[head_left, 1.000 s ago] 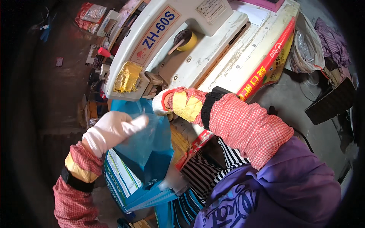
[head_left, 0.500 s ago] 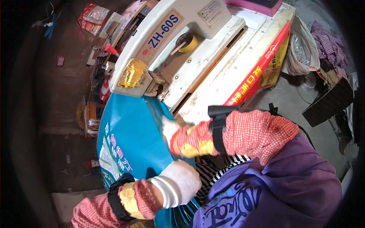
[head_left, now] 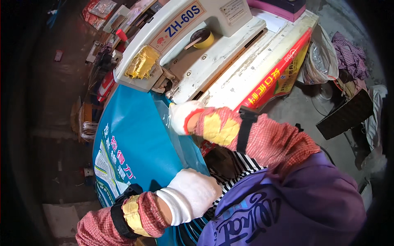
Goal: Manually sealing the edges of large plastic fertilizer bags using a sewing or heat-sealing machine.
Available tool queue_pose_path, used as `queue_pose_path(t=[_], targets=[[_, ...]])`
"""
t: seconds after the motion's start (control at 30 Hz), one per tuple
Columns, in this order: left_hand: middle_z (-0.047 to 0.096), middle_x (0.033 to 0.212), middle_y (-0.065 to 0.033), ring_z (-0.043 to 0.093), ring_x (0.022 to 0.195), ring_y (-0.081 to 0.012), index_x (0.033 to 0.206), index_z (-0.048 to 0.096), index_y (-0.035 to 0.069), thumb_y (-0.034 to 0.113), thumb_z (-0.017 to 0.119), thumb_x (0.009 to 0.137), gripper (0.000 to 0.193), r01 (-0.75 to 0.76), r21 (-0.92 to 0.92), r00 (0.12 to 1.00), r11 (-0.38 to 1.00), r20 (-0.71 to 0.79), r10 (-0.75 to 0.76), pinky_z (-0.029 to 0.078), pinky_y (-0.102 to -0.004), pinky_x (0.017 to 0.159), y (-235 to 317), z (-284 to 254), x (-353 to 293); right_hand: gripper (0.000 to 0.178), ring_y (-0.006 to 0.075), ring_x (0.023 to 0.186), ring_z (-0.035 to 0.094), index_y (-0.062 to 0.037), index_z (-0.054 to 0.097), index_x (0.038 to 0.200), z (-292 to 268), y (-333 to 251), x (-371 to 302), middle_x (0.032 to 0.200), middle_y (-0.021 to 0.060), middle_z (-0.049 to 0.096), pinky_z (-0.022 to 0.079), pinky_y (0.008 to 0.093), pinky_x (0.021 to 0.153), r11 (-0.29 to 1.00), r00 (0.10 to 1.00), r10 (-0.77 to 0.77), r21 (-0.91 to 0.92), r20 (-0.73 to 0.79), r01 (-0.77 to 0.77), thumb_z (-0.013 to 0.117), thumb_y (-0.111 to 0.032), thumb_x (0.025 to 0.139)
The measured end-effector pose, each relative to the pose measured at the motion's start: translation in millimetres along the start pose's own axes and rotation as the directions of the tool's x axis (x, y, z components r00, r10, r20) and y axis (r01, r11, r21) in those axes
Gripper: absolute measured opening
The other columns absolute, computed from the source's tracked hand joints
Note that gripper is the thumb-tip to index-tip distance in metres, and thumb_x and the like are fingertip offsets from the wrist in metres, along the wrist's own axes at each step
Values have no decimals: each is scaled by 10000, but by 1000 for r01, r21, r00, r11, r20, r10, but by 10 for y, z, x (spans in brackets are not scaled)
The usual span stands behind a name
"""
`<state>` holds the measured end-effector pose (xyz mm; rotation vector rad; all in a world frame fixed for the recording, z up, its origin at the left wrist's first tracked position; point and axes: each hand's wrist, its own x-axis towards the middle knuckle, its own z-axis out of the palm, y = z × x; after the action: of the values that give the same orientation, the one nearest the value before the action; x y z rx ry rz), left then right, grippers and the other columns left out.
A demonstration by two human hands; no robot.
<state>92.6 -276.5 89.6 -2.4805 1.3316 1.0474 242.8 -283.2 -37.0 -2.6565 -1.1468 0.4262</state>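
Note:
A large blue printed bag (head_left: 139, 127) with a clear film strip along its right edge runs under the head of a white sewing machine (head_left: 137, 78). My right hand (head_left: 184, 117), in a white glove, is closed on that edge just below the machine's presser area. Its fingertips are partly hidden. Lower along the same edge, my left hand (head_left: 195, 192), also gloved in white, is curled closed on the bag, with its fingers mostly turned out of sight. Both forearms wear red checked sleeves with black straps.
A yellow tape roll (head_left: 203, 39) sits within the machine's arch. Right of the machine is a pale worktable (head_left: 254, 57) with a red and yellow sheet (head_left: 275, 80) along its edge. A white sack (head_left: 322, 57) and a dark ridged board (head_left: 344, 115) lie beyond. Tools clutter the left side.
My right hand has moved up the bag's edge, closer to the machine head, and is less blurred. More of the clear strip shows. My left hand stays low on the bag.

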Motion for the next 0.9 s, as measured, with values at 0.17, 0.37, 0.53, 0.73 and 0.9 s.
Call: queue_pose_path(t=[0.17,0.37,0.53,0.73,0.9], targets=[[567,642,-54,593,597,-250,627,583,105,200,627,643,107,-50,73,998,996,-24,52,463,-359,571,-4,104,78,235,204,797,650,-83,649,981,406,-280,277,915,75,664,515,345,650,869,888,424,357,-177,-344,567,-193,791],[645,721,-74,637,724,-246,742,677,125,310,553,775,226,319,270,839,908,365,-404,484,-353,652,-349,-396,172,141,247,836,646,-124,714,823,314,-372,485,911,85,674,532,404,637,873,947,279,454,-162,-179,594,-153,754],[648,731,-69,636,735,-233,778,697,130,396,525,801,318,322,503,662,802,486,-570,471,-327,676,-446,-773,-149,186,231,809,639,-78,698,870,296,-327,168,886,97,663,528,385,640,912,961,200,395,-189,-112,616,-192,747],[642,674,-16,630,757,-244,800,701,145,197,537,760,177,344,528,813,777,247,-528,473,-311,651,-176,-270,-395,220,218,718,629,-12,646,869,369,-366,508,809,106,643,510,370,607,839,921,315,-386,-230,-383,597,-205,776],[649,674,-32,622,682,-210,729,703,127,193,586,727,134,188,360,823,914,451,-347,439,-348,642,-193,-503,397,252,184,544,561,-72,577,672,1546,-37,1501,589,62,556,458,351,503,-979,789,-192,64,-584,-191,581,-295,789]])
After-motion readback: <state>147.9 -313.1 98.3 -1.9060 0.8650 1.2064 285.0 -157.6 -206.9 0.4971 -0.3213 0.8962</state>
